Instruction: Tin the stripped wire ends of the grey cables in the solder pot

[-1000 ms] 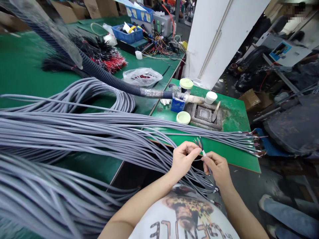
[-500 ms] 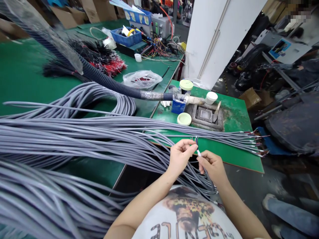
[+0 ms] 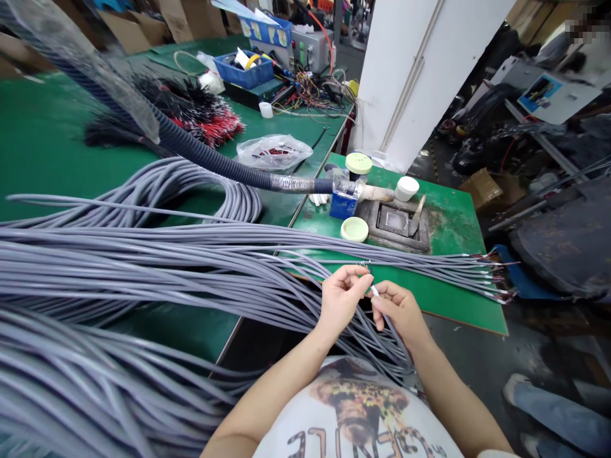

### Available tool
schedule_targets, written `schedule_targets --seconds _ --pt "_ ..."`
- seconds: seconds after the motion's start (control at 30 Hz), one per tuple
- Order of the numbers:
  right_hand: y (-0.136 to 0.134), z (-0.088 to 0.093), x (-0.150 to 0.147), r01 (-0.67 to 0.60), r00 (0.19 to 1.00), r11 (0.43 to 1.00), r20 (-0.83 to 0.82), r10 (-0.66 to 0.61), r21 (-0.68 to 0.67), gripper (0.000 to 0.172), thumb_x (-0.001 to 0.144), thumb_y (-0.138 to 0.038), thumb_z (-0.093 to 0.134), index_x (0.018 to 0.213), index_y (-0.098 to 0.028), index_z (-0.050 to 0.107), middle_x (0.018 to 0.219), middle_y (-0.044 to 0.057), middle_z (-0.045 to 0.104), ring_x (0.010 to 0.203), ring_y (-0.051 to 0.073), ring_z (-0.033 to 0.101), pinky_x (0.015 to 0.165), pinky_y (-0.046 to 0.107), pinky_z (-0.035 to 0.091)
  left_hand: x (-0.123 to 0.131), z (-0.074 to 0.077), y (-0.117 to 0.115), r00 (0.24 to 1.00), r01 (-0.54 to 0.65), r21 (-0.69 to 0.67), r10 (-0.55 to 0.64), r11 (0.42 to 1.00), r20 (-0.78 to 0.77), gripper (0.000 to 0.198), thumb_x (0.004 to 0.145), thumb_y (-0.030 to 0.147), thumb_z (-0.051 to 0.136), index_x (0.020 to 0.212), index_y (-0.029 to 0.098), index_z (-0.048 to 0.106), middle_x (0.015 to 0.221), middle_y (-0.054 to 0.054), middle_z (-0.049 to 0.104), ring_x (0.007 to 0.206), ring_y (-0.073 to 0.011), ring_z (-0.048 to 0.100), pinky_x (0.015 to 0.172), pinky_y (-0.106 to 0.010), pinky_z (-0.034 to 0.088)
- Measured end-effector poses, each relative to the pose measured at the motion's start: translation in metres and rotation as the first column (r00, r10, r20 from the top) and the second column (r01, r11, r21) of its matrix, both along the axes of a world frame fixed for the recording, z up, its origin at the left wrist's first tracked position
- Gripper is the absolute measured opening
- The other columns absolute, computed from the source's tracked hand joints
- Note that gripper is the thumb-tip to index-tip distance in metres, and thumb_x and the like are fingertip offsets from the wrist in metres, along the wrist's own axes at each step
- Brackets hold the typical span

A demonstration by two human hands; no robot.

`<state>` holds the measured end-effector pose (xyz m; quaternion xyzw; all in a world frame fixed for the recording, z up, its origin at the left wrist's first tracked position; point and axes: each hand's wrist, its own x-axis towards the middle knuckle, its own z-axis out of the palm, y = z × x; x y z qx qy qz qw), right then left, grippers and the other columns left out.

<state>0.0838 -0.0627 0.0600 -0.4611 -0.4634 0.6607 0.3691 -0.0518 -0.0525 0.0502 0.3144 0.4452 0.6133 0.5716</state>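
My left hand (image 3: 344, 294) pinches the thin stripped wires (image 3: 365, 264) at the end of a grey cable. Just below, my right hand (image 3: 397, 309) grips the same cable (image 3: 392, 326) near its white end section (image 3: 375, 291). Both hands are closed, close together in front of my shirt. Which wires lie between the left fingertips is hidden. Behind my hands runs a bundle of grey cables (image 3: 305, 236), with stripped, reddish ends (image 3: 501, 280) at the right. More grey cables (image 3: 143, 273) spread across the left side.
A solder pot (image 3: 420, 245) is set in the green board, a scraper-like tool (image 3: 417, 215) leaning in it. A corrugated hose (image 3: 214, 159) ends beside it at a blue box (image 3: 342, 207). Around them stand a pale green dish (image 3: 354, 229) and a white cup (image 3: 407, 188). Someone's legs (image 3: 558, 407) show lower right.
Both hands have shifted slightly left with the cable end. The wire tips, fanned upward before, now lean left and show less above the left fingers.
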Motion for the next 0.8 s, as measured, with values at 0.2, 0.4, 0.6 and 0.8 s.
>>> schedule_targets --seconds 0.2,0.4,0.6,0.8 --pt "0.009 -0.003 -0.002 -0.023 0.978 0.992 -0.207 -0.004 -0.124 0.019 0.077 -0.032 0.067 0.086 -0.017 0.061 0.041 -0.007 0.05 0.03 0.008 0.042 0.036 0.019 0.033 -0.001 -0.005 0.002 1.0 0.015 -0.006 -0.015 1.0 0.013 0.022 0.071 0.034 0.073 0.076 0.014 0.065 0.049 0.006 0.052 0.042 -0.0035 0.042 0.045 -0.016 0.035" --pt "0.022 -0.002 -0.001 0.044 0.979 0.999 -0.196 -0.049 -0.031 0.012 0.079 -0.028 0.064 0.079 -0.016 0.062 0.047 -0.004 0.055 0.041 0.01 0.051 0.044 0.022 0.04 0.005 -0.009 0.002 0.997 0.032 -0.031 -0.03 0.999 0.068 0.025 0.069 0.037 0.074 0.073 0.015 0.062 0.049 0.007 0.049 0.042 -0.0038 0.043 0.042 -0.016 0.033" --pt "0.037 -0.004 0.002 0.138 0.99 0.986 -0.048 -0.134 0.09 0.012 0.075 -0.028 0.068 0.077 -0.018 0.062 0.048 -0.006 0.052 0.043 0.009 0.047 0.046 0.023 0.039 0.011 -0.012 0.009 0.989 0.091 -0.07 -0.082 0.993 0.125 0.029 0.068 0.04 0.074 0.075 0.015 0.06 0.047 0.007 0.05 0.041 -0.0044 0.042 0.041 -0.016 0.032" --pt "0.055 0.003 0.002 0.183 0.982 0.971 -0.068 -0.174 0.155 0.012 0.075 -0.024 0.067 0.073 -0.019 0.058 0.057 -0.004 0.055 0.049 0.009 0.05 0.049 0.022 0.042 0.023 -0.015 0.023 0.974 0.128 -0.045 -0.117 0.991 0.193 0.026 0.07 0.036 0.072 0.076 0.015 0.058 0.049 0.006 0.052 0.043 -0.0042 0.042 0.042 -0.015 0.032"
